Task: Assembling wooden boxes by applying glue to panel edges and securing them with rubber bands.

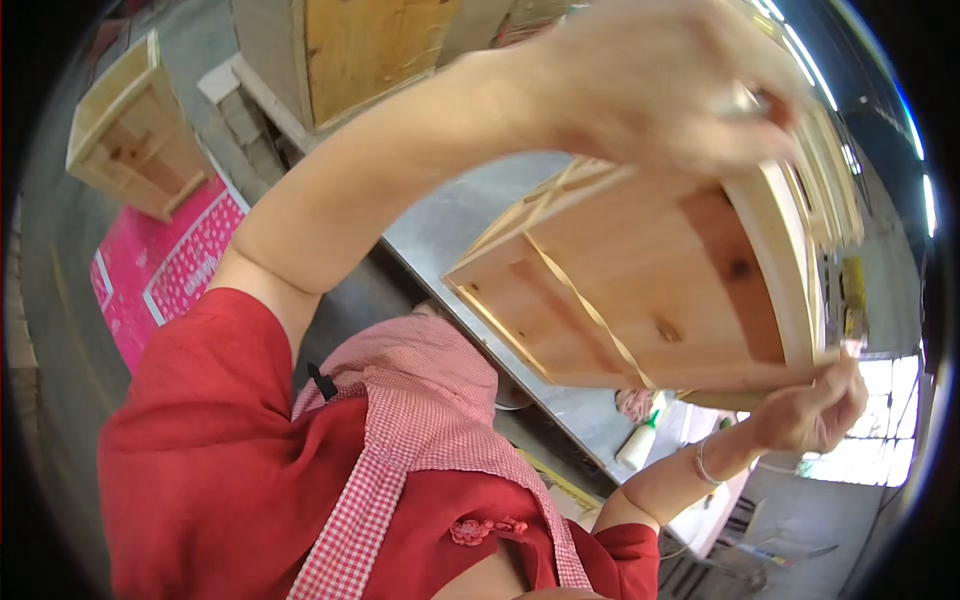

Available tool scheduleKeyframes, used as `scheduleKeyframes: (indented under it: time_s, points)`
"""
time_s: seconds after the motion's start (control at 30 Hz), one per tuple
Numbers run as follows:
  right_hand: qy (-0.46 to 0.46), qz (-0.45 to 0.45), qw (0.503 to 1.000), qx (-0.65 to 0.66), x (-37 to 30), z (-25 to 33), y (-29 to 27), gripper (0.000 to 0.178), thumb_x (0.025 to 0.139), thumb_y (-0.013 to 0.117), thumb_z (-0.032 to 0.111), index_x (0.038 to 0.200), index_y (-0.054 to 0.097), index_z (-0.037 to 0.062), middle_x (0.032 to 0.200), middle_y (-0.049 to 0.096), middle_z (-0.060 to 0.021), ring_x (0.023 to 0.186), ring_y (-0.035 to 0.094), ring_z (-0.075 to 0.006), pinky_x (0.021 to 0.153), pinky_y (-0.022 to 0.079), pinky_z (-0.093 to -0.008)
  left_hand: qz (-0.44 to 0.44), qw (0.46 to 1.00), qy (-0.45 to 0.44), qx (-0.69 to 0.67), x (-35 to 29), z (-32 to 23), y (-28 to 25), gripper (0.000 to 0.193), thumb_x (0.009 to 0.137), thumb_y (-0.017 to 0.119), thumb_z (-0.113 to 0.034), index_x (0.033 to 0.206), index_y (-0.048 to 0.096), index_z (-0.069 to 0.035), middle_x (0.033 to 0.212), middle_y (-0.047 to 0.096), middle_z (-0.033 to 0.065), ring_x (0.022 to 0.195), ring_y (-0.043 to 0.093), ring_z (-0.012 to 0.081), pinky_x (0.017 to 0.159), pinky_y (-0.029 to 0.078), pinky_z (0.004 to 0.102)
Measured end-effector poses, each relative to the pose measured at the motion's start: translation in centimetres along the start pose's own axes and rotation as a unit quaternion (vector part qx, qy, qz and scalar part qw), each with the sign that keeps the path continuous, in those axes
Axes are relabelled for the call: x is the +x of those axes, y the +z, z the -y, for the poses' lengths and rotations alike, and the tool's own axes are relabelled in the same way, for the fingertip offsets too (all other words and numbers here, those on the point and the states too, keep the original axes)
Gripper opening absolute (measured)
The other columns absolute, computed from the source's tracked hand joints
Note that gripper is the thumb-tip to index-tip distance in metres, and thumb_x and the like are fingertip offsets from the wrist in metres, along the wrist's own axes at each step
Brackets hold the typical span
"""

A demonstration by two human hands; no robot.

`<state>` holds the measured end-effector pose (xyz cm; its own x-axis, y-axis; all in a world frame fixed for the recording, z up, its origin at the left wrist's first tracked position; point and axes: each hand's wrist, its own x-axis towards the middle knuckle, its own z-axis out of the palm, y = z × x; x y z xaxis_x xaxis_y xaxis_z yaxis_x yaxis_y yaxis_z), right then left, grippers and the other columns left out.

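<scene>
A pale wooden box [640, 290] with knots in its panel lies tilted on the grey tabletop. A thin yellowish strip [590, 310] runs across that panel. Raised over the box's upper edge, my left hand [670, 90] is blurred, with thumb and fingers curled together; whatever they hold, if anything, does not show clearly. At the box's lower right corner, my right hand [815, 405] is closed, its fingers bent close to the wooden edge. What lies inside its grip is hidden.
On the grey table [470, 215], a white bottle with a green cap [640, 442] stands beside a reddish bundle [635, 403]. Another wooden box [135, 135] rests on a pink sheet [150, 260] at far left. A large wooden panel [370, 50] stands behind; stacked wooden frames [825, 180] are at right.
</scene>
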<state>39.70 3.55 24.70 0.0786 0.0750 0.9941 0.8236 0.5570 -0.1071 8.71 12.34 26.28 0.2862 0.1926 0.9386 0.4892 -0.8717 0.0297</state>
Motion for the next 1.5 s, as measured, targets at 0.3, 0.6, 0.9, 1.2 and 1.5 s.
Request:
scheduleKeyframes:
  time_s: [0.3,0.6,0.9,1.2,1.5]
  points:
    - [0.024,-0.108,0.993,-0.035,-0.1,0.9,2.9,0.02,0.093,0.065,0.012,0.077,0.064,0.0005,0.082,0.067,-0.0093,0.077,0.06,-0.0157,0.076,0.046,-0.0289,-0.251,0.864,-0.116,-0.421,-3.6,7.0,8.0,0.024,0.086,0.061,-0.026,0.091,0.073,-0.005,0.082,0.07,0.0114,0.077,0.068,0.0244,0.072,0.053,0.0344]
    - [0.023,-0.099,0.995,-0.014,-0.5,0.2,2.4,0.018,0.092,0.062,0.011,0.078,0.062,-0.0008,0.08,0.063,-0.0096,0.076,0.059,-0.0182,0.075,0.049,-0.0322,0.262,0.602,-0.626,-0.421,-17.1,12.2,18.9,0.032,0.09,0.062,-0.036,0.073,0.065,-0.009,0.06,0.05,0.0002,0.054,0.044,0.0106,0.051,0.034,0.0291]
    - [0.06,-0.101,0.993,0.032,-0.3,1.5,2.5,0.027,0.092,0.066,0.012,0.069,0.054,0.0038,0.071,0.06,-0.0042,0.066,0.053,-0.0131,0.068,0.046,-0.0285,0.173,0.636,-0.622,-0.422,-12.0,11.1,11.7,0.024,0.083,0.065,-0.027,0.063,0.059,-0.013,0.059,0.049,-0.0042,0.053,0.043,0.0093,0.054,0.035,0.0286]
    - [0.0,-0.068,0.993,0.095,-0.2,0.3,2.7,0.028,0.09,0.063,0.006,0.066,0.049,0.0045,0.06,0.055,-0.0021,0.058,0.047,-0.0095,0.055,0.04,-0.0235,0.244,0.735,-0.507,-0.378,-15.1,3.6,6.4,0.035,0.089,0.064,-0.037,0.068,0.061,-0.009,0.061,0.049,-0.0019,0.057,0.041,0.0108,0.059,0.037,0.0282]
    - [-0.005,-0.098,0.995,0.018,-0.1,-0.3,2.2,0.031,0.087,0.07,0.016,0.065,0.055,0.0003,0.063,0.06,-0.0057,0.058,0.054,-0.0131,0.057,0.044,-0.0255,0.062,0.898,-0.433,-0.051,-15.0,5.3,2.9,0.035,0.086,0.053,-0.03,0.078,0.071,-0.001,0.084,0.068,0.0259,0.082,0.07,0.039,0.076,0.054,0.049]
